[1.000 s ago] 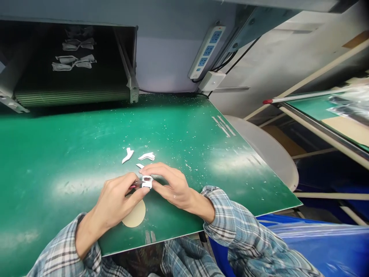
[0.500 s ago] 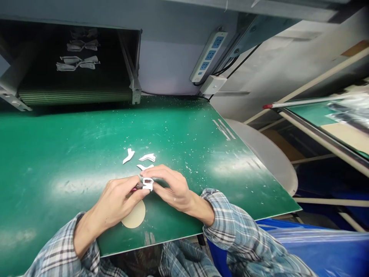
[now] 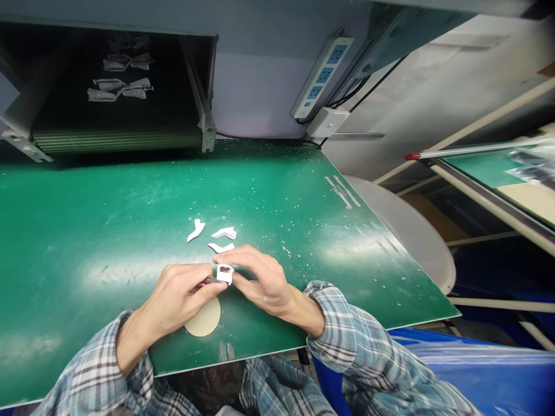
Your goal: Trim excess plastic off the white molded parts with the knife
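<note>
A small white plastic part (image 3: 224, 273) with a square opening sits between both hands, just above the green table (image 3: 108, 231). My right hand (image 3: 260, 283) pinches it with thumb and fingers. My left hand (image 3: 182, 294) is closed around a thin tool with a reddish handle (image 3: 203, 283), its tip touching the part. Three white plastic trimmings (image 3: 196, 229) (image 3: 224, 233) (image 3: 221, 247) lie on the table just beyond the hands.
A tan round disc (image 3: 203, 319) lies on the table under my left hand. A dark conveyor opening (image 3: 117, 110) at the back left holds more white pieces (image 3: 119, 89). A power strip (image 3: 323, 75) hangs on the back wall. A blue bin (image 3: 455, 370) stands below right.
The view has shifted slightly. The hands stay together on the white part, which has turned a little between the fingers.
</note>
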Motion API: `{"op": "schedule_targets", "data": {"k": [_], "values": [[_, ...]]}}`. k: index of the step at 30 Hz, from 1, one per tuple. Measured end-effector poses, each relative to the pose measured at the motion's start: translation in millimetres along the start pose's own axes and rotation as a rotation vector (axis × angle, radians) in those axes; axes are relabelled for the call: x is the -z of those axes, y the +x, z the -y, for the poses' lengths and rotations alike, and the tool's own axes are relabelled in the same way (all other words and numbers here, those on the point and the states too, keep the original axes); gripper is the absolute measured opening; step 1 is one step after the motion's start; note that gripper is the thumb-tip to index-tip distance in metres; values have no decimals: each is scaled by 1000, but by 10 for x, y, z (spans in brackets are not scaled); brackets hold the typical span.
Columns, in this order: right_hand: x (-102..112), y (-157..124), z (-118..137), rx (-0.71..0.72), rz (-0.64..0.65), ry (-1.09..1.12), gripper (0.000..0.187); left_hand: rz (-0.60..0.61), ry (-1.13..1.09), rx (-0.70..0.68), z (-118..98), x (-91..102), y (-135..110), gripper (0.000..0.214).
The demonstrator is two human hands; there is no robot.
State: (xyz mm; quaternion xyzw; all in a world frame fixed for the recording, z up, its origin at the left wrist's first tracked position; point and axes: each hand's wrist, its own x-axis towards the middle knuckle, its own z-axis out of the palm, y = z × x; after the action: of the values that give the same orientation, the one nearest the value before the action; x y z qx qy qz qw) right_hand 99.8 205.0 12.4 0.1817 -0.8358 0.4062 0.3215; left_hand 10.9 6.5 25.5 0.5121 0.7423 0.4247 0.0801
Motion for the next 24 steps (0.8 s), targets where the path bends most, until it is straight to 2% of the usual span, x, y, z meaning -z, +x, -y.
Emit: {"op": "schedule_targets", "data": {"k": [5, 8, 11, 14, 16, 19, 24], "values": [[-9, -8, 2, -43, 5, 46, 29, -185, 18, -41, -33, -11, -1, 14], [-3, 0, 8, -103, 24, 113, 32, -256, 5, -26, -46, -7, 4, 6], [6, 19, 23, -252, 73, 313, 35, -277, -33, 46, -60, 14, 17, 3], [11, 44, 42, -490, 98, 534, 32, -254, -25, 79, -62, 42, 31, 5], [15, 64, 53, -639, 86, 643, 31, -235, 81, 59, -43, 59, 35, 10], [27, 93, 60, -800, 77, 760, 31, -230, 370, -31, 14, 69, 28, 15], [35, 121, 62, -873, 107, 771, 31, -196, 672, -87, 94, 51, 9, 40]]}}
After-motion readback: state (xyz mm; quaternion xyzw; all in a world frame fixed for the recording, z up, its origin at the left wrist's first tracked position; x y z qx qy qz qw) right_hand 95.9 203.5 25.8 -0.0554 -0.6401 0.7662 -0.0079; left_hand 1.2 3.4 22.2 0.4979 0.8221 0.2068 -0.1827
